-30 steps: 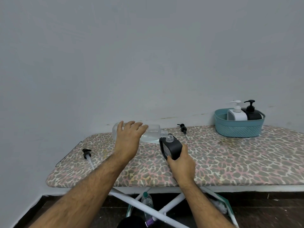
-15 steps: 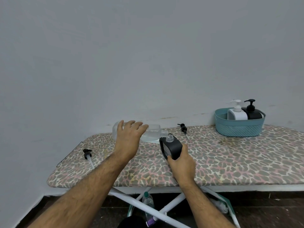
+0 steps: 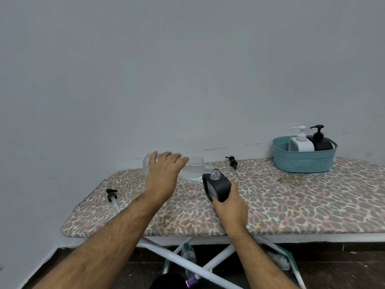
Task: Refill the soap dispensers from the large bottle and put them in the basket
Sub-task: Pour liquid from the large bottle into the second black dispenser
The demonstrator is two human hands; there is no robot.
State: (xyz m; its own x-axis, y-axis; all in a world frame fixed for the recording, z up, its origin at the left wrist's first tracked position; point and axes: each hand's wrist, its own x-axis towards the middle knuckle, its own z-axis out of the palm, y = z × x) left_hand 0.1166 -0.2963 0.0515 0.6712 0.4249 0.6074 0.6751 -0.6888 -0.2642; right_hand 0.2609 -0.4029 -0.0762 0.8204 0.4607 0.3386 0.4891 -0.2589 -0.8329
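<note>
My left hand [image 3: 163, 174] grips a large clear bottle [image 3: 192, 168] tipped on its side, its neck over the open mouth of a black soap dispenser [image 3: 217, 187]. My right hand [image 3: 229, 204] holds that dispenser tilted above the ironing board. At the back right, a teal basket [image 3: 302, 162] holds a white dispenser [image 3: 301, 141] and a black dispenser [image 3: 319, 140], both with pumps on. One loose black pump [image 3: 233, 162] lies behind the held dispenser. Another loose pump [image 3: 112, 197] lies near the board's left end.
The ironing board [image 3: 291, 201] has a leopard-print cover and white crossed legs. A grey wall stands right behind it. Under the board sit a small bottle [image 3: 188, 258] and other items on a dark floor.
Both hands keep the same hold. The bottle and dispenser have hardly moved; the view has shifted slightly.
</note>
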